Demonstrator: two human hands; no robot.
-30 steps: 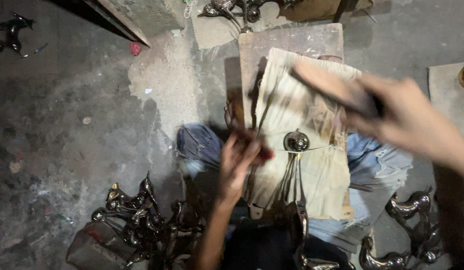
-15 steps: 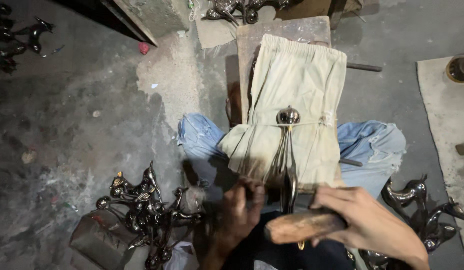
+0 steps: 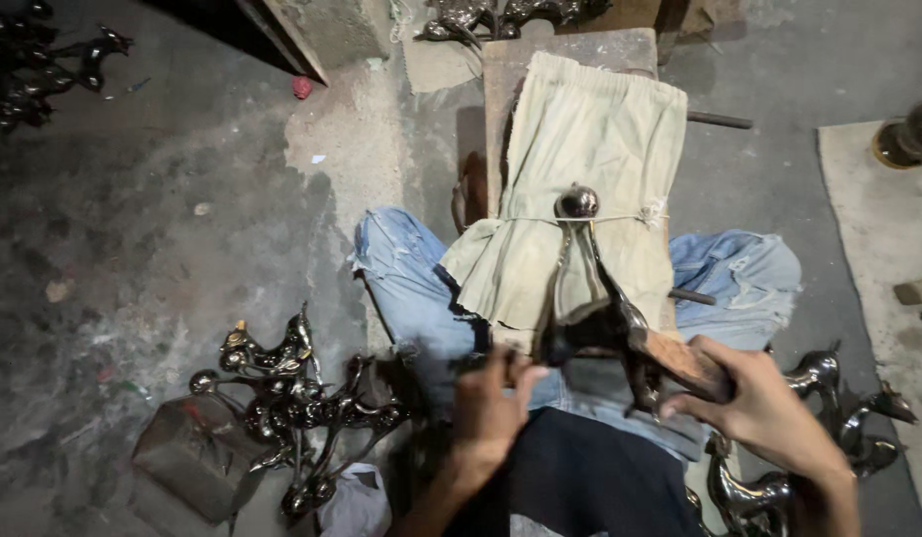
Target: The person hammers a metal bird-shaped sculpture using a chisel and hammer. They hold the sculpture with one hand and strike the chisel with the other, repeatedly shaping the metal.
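head view looks straight down on a person seated on a rough grey floor (image 3: 163,229), knees in blue jeans (image 3: 411,288) either side of a narrow wooden block draped with a pale cloth (image 3: 590,149) tied on with string. on that cloth lies a dark metal figurine (image 3: 595,308), its round polished knob end (image 3: 578,202) pointing away from the person and its body running back toward the lap.

the left hand (image 3: 491,403) is curled, fingers pressed to the near end of the figurine, steadying it. the right hand (image 3: 769,413) is closed round a brownish tool handle or rubbing block (image 3: 684,363) that lies against the figurine's side; what sort of tool it is cannot be told, since the hand covers much of it.

as for progress, judging only from how things lie: the piece on the cloth looks to be mid-work, dark along its body with only the knob bright. a heap of shiny figurines (image 3: 282,398) lies on the floor by the left knee, partly over a flat dark tray or tin (image 3: 182,462); whether they sit in it or just on its edge is unclear. more glossy figurines (image 3: 829,408) lie by the right knee, and others at the far left (image 3: 43,60) and top edge (image 3: 501,15). which heaps are finished cannot be told.

no other container shows; a round brass-coloured object (image 3: 903,139) sits on a mat at the right edge.
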